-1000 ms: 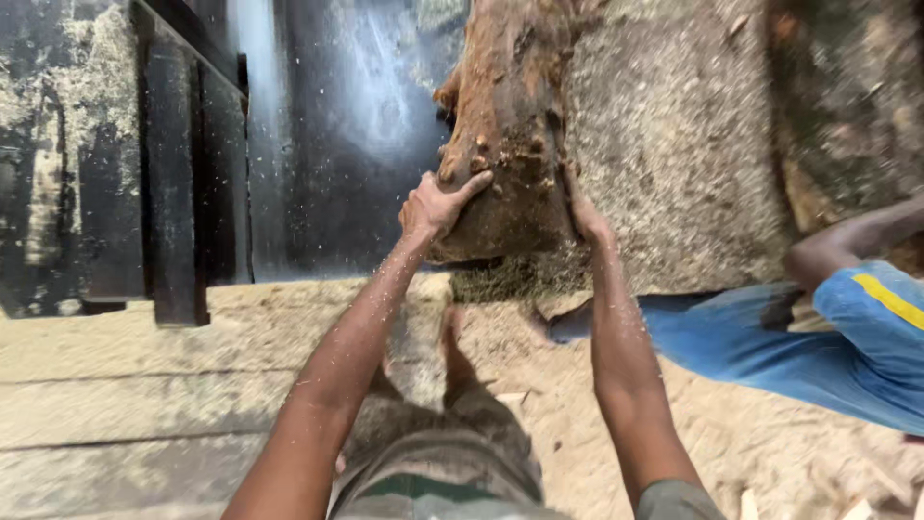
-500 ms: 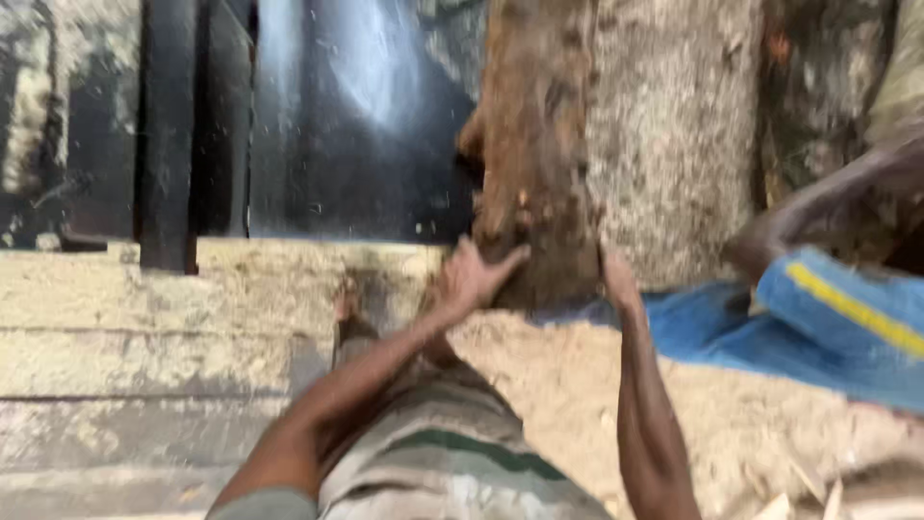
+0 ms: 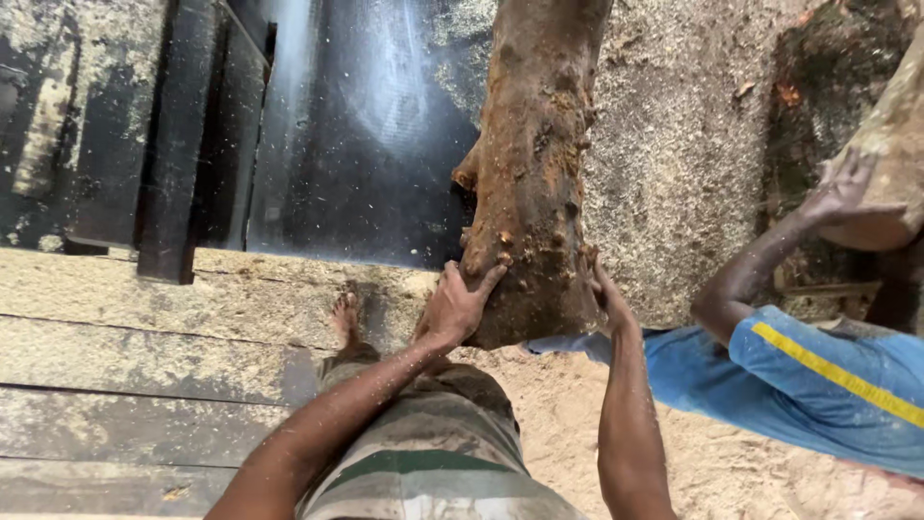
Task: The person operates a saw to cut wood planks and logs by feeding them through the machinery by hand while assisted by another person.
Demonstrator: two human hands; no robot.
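Gripping the near end of a rough brown log point(image 3: 534, 173) from both sides, left hand point(image 3: 457, 306) spread with fingers wrapped on its lower left edge, right hand point(image 3: 606, 299) flat against its right face, log lying over dark metal and sawdust, co-worker's hand point(image 3: 839, 188) apart at right.

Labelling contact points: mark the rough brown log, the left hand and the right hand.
rough brown log point(image 3: 534, 164): head view, middle of its bark face.
left hand point(image 3: 455, 306): head view, back of the hand, on the log's near end.
right hand point(image 3: 606, 299): head view, back of the hand, against the log's right side.
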